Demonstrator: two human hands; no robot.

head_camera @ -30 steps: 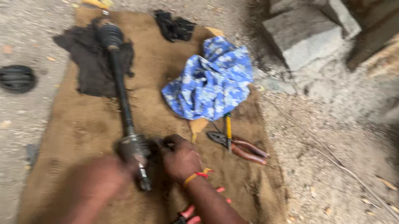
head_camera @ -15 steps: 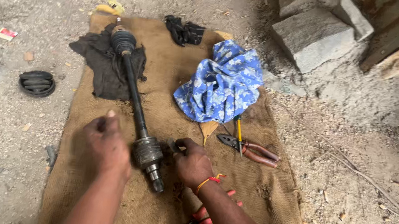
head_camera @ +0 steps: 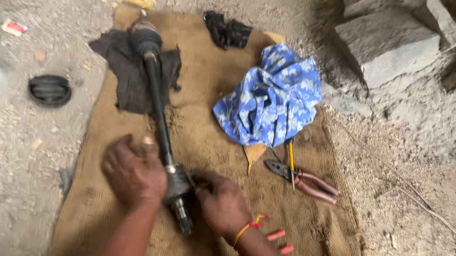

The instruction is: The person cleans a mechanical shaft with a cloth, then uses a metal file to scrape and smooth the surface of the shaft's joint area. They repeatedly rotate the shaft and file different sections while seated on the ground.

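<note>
On a burlap mat [head_camera: 213, 104] over dusty ground lies an axle shaft [head_camera: 157, 103], running from 12 o'clock down toward 6. Left hand [head_camera: 133, 171] wraps the shaft just above its metal joint [head_camera: 178, 184]; right hand [head_camera: 223, 203] grips the joint's other side. At 1 o'clock sits a blue cloth [head_camera: 273, 99], with pliers [head_camera: 304, 180] and a screwdriver [head_camera: 290, 160] just below it. A black rag [head_camera: 126, 75] lies under the shaft's far boot. At 9 o'clock, off the mat, rests a black cap [head_camera: 49, 90].

Soft, even daylight — faint shadows, no glare; mild motion blur smears the whole view.
</note>
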